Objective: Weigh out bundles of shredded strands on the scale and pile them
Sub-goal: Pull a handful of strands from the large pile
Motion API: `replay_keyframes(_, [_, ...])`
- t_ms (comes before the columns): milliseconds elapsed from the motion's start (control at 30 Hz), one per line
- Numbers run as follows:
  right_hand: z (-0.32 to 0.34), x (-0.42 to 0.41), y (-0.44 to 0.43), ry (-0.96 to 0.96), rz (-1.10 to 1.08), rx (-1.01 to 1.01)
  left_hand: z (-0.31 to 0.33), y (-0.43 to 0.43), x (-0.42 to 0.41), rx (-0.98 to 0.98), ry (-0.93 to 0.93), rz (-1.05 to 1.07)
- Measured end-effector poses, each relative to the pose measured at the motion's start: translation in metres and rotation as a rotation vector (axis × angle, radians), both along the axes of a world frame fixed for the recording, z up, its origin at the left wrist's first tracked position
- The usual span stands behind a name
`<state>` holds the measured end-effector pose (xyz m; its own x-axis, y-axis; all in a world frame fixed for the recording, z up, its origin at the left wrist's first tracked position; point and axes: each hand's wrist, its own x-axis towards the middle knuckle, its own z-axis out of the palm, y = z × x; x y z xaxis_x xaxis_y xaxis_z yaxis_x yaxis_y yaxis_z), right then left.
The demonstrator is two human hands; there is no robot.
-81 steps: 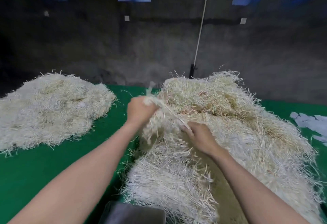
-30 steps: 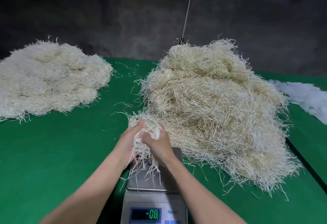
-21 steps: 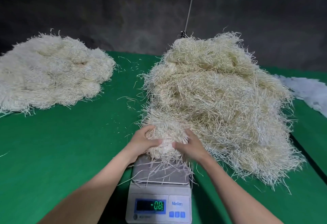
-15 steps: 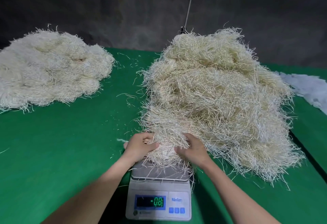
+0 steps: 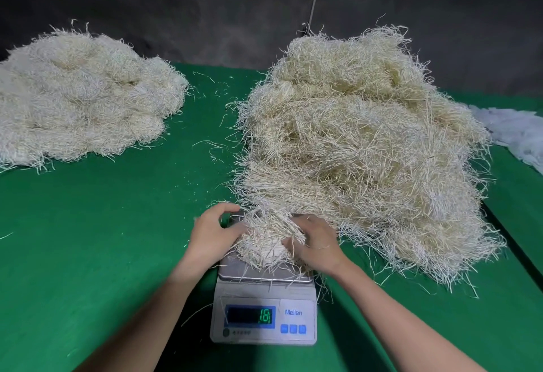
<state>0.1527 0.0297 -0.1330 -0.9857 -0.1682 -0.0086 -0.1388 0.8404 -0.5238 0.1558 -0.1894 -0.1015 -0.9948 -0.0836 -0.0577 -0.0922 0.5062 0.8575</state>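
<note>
On desk (image 5: pixel 88 239), scale (image 5: pixel 264 295) carries bundle (image 5: pixel 266 242). L grip (image 5: pixel 213 233) cups its left side, fingers curled; R grip (image 5: pixel 317 244) clutches its right side. Display (image 5: pixel 249 316) shows 181.

The bundle (image 5: pixel 266 244) now sits down on the scale (image 5: pixel 264 292). The left hand (image 5: pixel 213 235) and right hand (image 5: pixel 316 244) came down with it. The number (image 5: pixel 264 316) went up.
</note>
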Motion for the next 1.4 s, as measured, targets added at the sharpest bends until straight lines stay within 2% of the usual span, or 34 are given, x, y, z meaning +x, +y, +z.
replay_keyframes(267, [0.035,-0.001,0.007,-0.003,-0.015,0.139,0.027,-0.001,0.005,-0.258,0.319,0.122])
replay_keyframes(367, [0.053,0.002,0.008,0.129,-0.018,0.134,0.033,0.002,0.007,-0.277,0.403,0.124])
replay_keyframes(467, [0.065,0.006,0.007,0.265,-0.009,-0.003,0.039,0.006,0.008,-0.248,0.453,0.106])
replay_keyframes(833, [0.072,0.008,0.003,0.250,0.005,-0.141,0.052,0.011,0.011,-0.078,0.503,0.121])
replay_keyframes(1400, [0.071,0.006,0.003,0.247,0.010,-0.131,0.051,0.013,0.008,-0.011,0.487,0.097])
